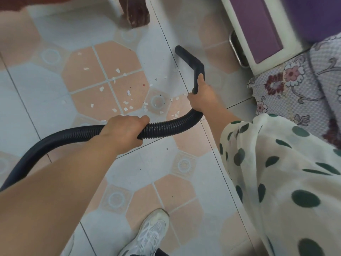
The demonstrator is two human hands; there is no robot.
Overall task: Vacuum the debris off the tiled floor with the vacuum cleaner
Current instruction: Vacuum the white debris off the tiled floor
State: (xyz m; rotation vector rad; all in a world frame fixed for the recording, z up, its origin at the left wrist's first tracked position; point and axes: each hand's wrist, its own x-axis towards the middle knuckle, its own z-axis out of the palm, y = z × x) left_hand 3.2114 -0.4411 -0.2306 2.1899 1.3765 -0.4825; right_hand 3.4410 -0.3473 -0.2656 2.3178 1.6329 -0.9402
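Hose gripped in both your hands, debris lying on the tiles.
Your left hand (pixel 123 130) curls its fingers round the ribbed black hose (pixel 166 126). Your right hand (pixel 202 97) closes round the rigid bent nozzle tube (pixel 191 60) below its elbow, where the hose joins it. The tube's open end points away from you; whether it touches the tiled floor (pixel 46 100) cannot be told. White debris (pixel 127 103) lies scattered mostly on the pink octagon left of the tube, with a few scraps beside the grout line near the bend. Also noted: your white shoe (pixel 149 235), a spotted sleeve (pixel 276 172) on your right arm, floral cloth (pixel 299 85) at right, and a dark wooden leg (pixel 137 12) at top.
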